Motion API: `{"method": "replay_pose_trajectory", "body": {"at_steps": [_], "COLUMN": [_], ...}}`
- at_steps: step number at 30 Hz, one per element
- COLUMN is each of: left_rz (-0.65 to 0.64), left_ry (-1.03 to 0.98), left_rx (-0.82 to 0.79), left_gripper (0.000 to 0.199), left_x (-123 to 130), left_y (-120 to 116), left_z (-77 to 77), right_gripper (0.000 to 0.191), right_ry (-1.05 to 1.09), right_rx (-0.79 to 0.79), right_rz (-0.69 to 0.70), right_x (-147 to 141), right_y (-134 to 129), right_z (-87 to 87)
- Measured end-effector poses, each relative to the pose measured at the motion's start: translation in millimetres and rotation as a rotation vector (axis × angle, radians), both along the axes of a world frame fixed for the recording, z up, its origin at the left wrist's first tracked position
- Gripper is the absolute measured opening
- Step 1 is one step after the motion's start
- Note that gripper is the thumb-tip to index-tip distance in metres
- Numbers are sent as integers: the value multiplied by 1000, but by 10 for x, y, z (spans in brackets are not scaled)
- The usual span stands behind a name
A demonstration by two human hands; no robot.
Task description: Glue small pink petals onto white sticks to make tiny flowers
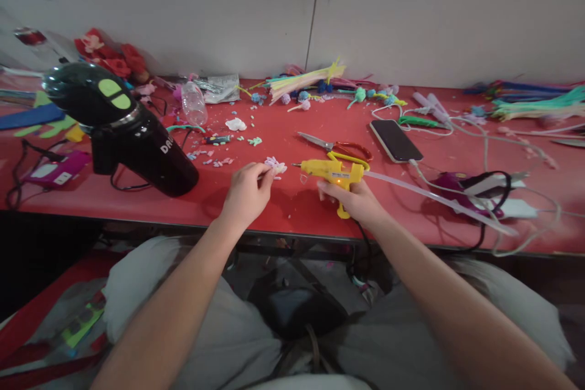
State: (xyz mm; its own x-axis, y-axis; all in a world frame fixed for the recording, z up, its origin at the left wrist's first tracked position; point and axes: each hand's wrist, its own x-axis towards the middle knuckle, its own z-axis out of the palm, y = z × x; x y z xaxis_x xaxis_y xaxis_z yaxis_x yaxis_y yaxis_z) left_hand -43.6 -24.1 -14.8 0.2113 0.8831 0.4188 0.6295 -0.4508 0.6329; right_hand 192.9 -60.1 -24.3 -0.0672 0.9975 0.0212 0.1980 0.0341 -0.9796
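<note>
At a red table (256, 149), left hand (248, 192) pinches lilac pieces (275, 164); right hand (355, 200) clasps glue gun (325, 168); a slipping nozzle (297, 165) could burn.

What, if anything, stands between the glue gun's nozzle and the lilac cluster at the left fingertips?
Nothing visible: the glue gun in the right hand points toward the lilac cluster at the left hand, across a small gap. The scissors lie beyond the gun, towards the wall, outside that gap.
</note>
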Motion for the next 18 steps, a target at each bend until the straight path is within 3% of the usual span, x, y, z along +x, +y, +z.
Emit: {"method": "replay_pose_trajectory", "body": {"at_steps": [18], "left_rz": [-50], "left_ry": [-25], "left_rx": [4], "left_gripper": [20], "left_x": [25], "left_y": [-35], "left_z": [36], "right_gripper": [34], "right_ry": [-55], "right_rx": [2], "right_rz": [50], "right_x": [-61], "right_y": [-32], "right_z": [-29]}}
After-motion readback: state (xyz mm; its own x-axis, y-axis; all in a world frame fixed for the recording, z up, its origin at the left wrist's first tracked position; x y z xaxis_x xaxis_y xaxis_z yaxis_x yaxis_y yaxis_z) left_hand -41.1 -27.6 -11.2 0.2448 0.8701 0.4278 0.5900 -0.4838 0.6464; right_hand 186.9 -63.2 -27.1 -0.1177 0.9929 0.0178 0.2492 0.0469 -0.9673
